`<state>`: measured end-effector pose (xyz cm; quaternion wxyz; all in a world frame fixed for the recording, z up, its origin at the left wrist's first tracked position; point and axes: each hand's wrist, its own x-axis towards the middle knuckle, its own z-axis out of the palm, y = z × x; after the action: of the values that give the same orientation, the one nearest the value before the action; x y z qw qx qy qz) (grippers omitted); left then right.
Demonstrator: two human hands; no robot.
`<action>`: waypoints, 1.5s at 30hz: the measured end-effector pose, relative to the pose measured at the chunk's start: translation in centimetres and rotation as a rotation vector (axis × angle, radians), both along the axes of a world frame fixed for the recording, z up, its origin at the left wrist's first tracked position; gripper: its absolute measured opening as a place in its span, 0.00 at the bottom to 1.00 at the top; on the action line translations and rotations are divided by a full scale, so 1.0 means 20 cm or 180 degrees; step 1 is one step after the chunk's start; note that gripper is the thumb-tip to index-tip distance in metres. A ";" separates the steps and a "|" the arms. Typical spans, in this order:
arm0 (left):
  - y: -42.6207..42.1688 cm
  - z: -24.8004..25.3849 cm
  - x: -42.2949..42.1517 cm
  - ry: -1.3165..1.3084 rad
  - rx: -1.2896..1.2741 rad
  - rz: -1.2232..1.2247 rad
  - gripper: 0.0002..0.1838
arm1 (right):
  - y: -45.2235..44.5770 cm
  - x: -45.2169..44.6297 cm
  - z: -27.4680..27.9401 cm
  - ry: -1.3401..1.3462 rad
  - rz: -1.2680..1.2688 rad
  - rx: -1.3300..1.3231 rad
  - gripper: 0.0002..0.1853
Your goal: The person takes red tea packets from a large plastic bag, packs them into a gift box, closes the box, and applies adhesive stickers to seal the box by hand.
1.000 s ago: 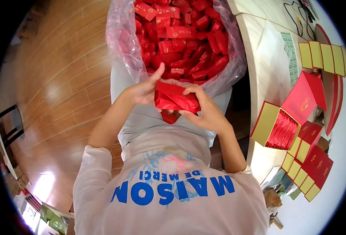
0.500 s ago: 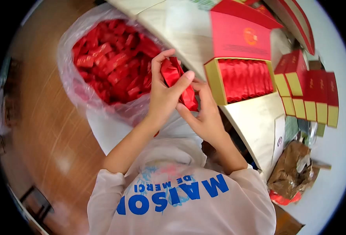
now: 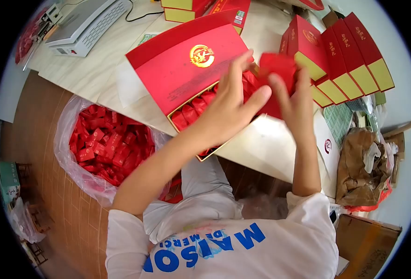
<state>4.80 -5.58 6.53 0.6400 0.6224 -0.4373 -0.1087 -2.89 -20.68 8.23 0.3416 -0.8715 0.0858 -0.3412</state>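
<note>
My right hand (image 3: pixel 299 104) grips a red foil packet (image 3: pixel 279 67), smeared by motion, over the right end of an open gift box. The red lid (image 3: pixel 177 67) of this box, with its gold emblem, is folded back. Inside stands a row of red packets (image 3: pixel 189 111), partly hidden by my left hand (image 3: pixel 233 104). That hand hovers over the row with thumb and fingers apart, holding nothing I can see. Whether its fingertips touch the packets I cannot tell.
A clear plastic bag (image 3: pixel 68 160) full of red packets (image 3: pixel 112 144) is at the left below the table edge. Closed red and gold boxes (image 3: pixel 342 60) are stacked at right. A grey-white device (image 3: pixel 87 30) stands back left. Brown paper (image 3: pixel 358 162) lies at far right.
Both hands have moved from near the bag to above the open box. The packet, earlier between both hands, is now in my right hand. My view has turned toward the table.
</note>
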 end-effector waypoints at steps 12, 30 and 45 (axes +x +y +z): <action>-0.39 -0.33 0.18 -0.2353 0.1130 0.0602 0.09 | -0.28 0.19 -0.05 0.0242 -0.0446 -0.1370 0.33; -0.33 -0.30 0.23 -0.2092 0.1259 0.0734 0.08 | -0.31 0.25 0.00 0.1898 0.0563 -0.0618 0.18; -0.33 -0.31 0.25 -0.2127 0.1241 0.0822 0.05 | -0.31 0.42 -0.04 0.1264 0.0993 -0.0959 0.15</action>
<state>9.71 -12.21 0.42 0.3411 0.7828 -0.5107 0.1000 5.41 -26.79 7.45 0.2333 -0.9648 -0.0357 -0.1162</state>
